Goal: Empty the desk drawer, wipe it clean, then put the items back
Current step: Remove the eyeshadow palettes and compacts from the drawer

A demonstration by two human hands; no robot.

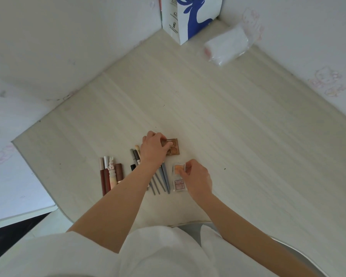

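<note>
**Cosmetics laid out on the pale wood surface, both hands on small palettes**

Currently, a row of make-up items is seen near the front edge of the pale wood-grain surface (208, 100). At the left of the row, four lip-product tubes (110, 175) lie side by side, one of them topped with a small rabbit figure. Just to their right, several brushes and pencils (135, 156) lie parallel, partly hidden under the left forearm, and their grey handles (160, 181) fan out toward the front edge.

The left hand (153, 149) is placed on a brown eyeshadow palette (173, 147) lying flat behind the brushes; its fingers are curled over the palette's left edge and hold it. The right hand (197, 177) is set on a small clear case with an orange pan (178, 169), which is pinched at its right side by fingers and thumb. A second small clear case with a pinkish pan (179, 184) lies just in front of it, touching or nearly so.

At the far corner, a white carton printed with a blue deer (188, 19) stands upright against the wall, and a plastic-wrapped white roll (227, 46) lies near it. White sleeves are seen at the bottom edge.
</note>
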